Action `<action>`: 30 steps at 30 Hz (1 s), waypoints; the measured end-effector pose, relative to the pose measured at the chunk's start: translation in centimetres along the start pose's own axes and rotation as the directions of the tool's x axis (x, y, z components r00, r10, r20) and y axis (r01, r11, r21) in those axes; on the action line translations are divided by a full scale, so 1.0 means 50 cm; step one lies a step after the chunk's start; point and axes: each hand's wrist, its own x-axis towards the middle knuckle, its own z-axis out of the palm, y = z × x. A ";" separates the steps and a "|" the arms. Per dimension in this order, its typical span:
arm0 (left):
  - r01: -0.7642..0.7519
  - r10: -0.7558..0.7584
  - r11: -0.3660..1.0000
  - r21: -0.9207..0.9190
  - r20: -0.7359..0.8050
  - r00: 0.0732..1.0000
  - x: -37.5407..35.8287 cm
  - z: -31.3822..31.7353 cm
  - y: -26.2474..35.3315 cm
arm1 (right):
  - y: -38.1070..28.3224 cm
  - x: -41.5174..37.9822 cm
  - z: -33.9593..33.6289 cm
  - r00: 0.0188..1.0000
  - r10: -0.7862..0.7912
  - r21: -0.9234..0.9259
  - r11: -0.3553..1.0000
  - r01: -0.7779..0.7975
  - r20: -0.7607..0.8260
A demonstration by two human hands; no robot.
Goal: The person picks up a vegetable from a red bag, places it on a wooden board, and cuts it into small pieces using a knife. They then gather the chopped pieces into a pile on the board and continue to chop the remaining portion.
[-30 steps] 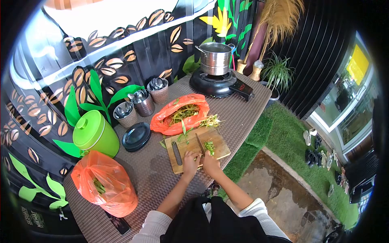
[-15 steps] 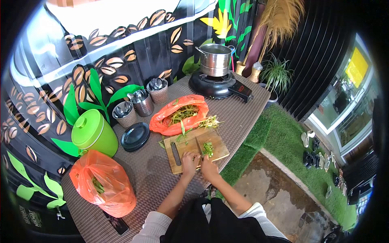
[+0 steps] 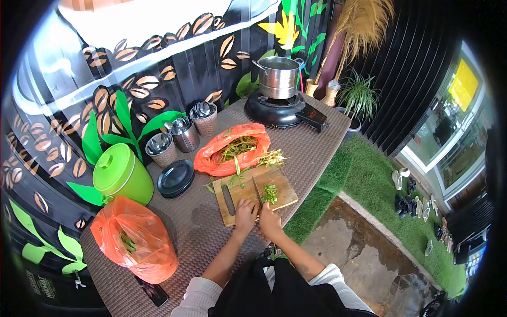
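at 6 o'clock on the rectangular brown wooden cutting board [image 3: 284,194], right hand [image 3: 270,220] grasps a long thin dark-looking knife [image 3: 257,189]. left hand [image 3: 245,216] curls just beside it, can't tell if pinching anything. finely chopped bright-green pieces [image 3: 270,194] lie at the blade's 3 o'clock; open orange plastic bag [image 3: 222,168] at board's 11.

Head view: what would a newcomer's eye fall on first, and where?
Probably the open orange bag of greens beyond the chopping board, and the lime-green bucket at the picture's left. Next, the right hand holding a knife over the board, the left hand close beside it. The steel pot stands on the far stove.
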 end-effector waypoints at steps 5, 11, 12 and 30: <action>0.069 -0.069 0.996 -0.059 0.014 0.998 -0.001 0.003 -0.010 | 0.022 0.044 -0.001 0.998 -0.055 0.015 0.998 0.055 -0.014; 0.246 -0.242 0.957 -0.153 0.048 0.969 0.007 -0.009 0.016 | -0.004 -0.001 -0.006 1.000 -0.001 -0.012 1.000 0.001 0.005; 0.247 -0.243 0.957 -0.154 0.049 0.969 0.007 -0.007 0.017 | -0.016 -0.010 -0.013 0.999 0.016 -0.015 1.000 -0.015 0.027; 0.212 -0.211 0.968 -0.132 0.021 0.977 -0.006 0.003 0.002 | -0.002 0.036 -0.011 0.996 -0.088 0.002 0.996 0.088 0.007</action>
